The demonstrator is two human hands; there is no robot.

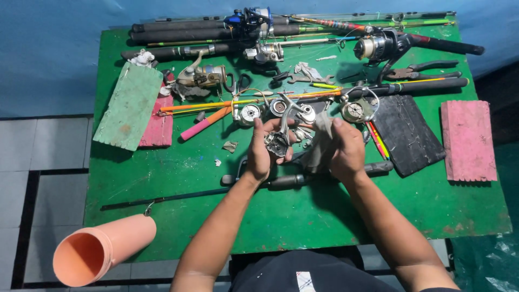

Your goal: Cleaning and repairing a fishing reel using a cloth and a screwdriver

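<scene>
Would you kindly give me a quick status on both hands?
Left hand grips small metal fishing-reel part. Right hand holds grey rag beside it. Black fishing rod lies underneath.

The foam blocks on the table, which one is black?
The flat block right of the hands, between the reels and the pink block. The others are green or pink.

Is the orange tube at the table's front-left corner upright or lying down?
Lying down: the orange tube rests on its side, its open mouth facing the camera.
</scene>
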